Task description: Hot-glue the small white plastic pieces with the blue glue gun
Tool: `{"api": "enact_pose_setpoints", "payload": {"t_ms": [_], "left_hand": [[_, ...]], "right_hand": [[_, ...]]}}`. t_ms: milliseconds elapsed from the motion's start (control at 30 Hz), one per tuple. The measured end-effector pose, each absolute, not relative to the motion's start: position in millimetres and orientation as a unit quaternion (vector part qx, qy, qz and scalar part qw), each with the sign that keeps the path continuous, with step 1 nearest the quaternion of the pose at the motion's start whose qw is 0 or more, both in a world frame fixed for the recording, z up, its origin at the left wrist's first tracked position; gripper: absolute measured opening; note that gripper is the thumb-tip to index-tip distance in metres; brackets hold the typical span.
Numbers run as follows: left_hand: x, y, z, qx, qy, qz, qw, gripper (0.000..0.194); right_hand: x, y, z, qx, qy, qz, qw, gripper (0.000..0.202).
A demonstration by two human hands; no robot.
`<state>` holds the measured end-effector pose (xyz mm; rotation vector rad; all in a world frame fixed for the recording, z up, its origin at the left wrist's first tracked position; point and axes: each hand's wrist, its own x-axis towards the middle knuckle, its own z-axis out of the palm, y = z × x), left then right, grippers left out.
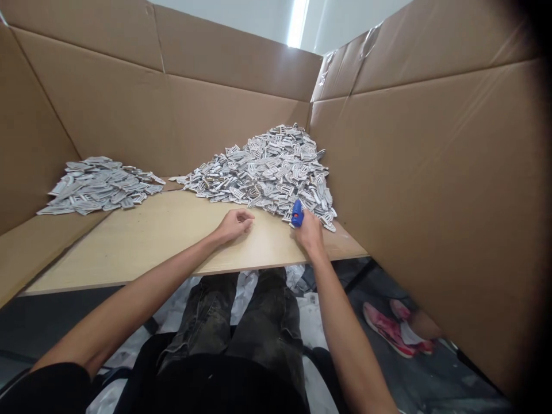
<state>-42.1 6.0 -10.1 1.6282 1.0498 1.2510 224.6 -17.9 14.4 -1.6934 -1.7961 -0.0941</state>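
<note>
My left hand (235,224) rests low over the front of the wooden board, its fingers loosely curled and a small gap showing between fingers and thumb. Nothing is visible in it. My right hand (309,231) is closed around a blue hand tool (297,213) with a small red part; its exact kind is unclear. The tool is at the front right edge of a large pile of flat, pale grey slotted pieces (276,167). Part of the tool is hidden by my fingers.
A smaller pile of similar pieces (101,184) lies at the left. Tall cardboard walls (233,89) surround the wooden board (150,236) at the back and sides. Below its front edge are my legs (259,322). Another person's pink shoe (388,330) shows at the lower right.
</note>
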Motion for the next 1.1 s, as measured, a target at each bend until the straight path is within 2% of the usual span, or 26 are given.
{"api": "enact_pose_setpoints", "payload": {"t_ms": [133, 200, 300, 333, 433, 533, 700, 800, 967, 1100], "left_hand": [[-40.7, 1.7, -7.1, 0.675, 0.393, 0.494, 0.383, 0.04], [-37.9, -2.4, -5.2, 0.698, 0.379, 0.486, 0.364, 0.054], [-31.9, -10.8, -1.6, 0.721, 0.345, 0.475, 0.369, 0.074], [-30.1, -13.4, -0.4, 0.722, 0.328, 0.468, 0.39, 0.071], [-27.8, -18.0, 1.5, 0.713, 0.295, 0.439, 0.46, 0.043], [-29.2, -16.0, 0.9, 0.676, 0.333, 0.45, 0.48, 0.034], [-28.2, -7.1, -0.1, 0.579, 0.397, 0.496, 0.51, 0.024], [-26.1, -5.6, -0.7, 0.528, 0.383, 0.492, 0.577, 0.02], [-29.5, -6.3, -4.4, 0.522, 0.368, 0.496, 0.589, 0.028], [-35.2, -5.7, -5.8, 0.561, 0.399, 0.491, 0.534, 0.031]], "right_hand": [[219.6, -21.3, 22.6, -0.609, -0.671, 0.009, 0.422, 0.012], [210.4, -27.1, 26.9, -0.577, -0.664, 0.054, 0.472, 0.006], [189.5, -37.0, 31.6, -0.487, -0.672, 0.2, 0.521, 0.011], [182.8, -39.4, 32.2, -0.454, -0.679, 0.248, 0.522, 0.013], [171.8, -41.3, 30.6, -0.402, -0.707, 0.308, 0.495, 0.018], [177.4, -37.7, 25.3, -0.468, -0.726, 0.246, 0.439, 0.015], [191.1, -37.7, 19.6, -0.572, -0.776, 0.109, 0.244, 0.013], [189.1, -42.1, 21.5, -0.591, -0.778, 0.08, 0.197, 0.01], [188.9, -41.9, 22.8, -0.587, -0.78, 0.098, 0.192, 0.011], [196.7, -34.8, 20.2, -0.547, -0.769, 0.142, 0.3, 0.013]]}}
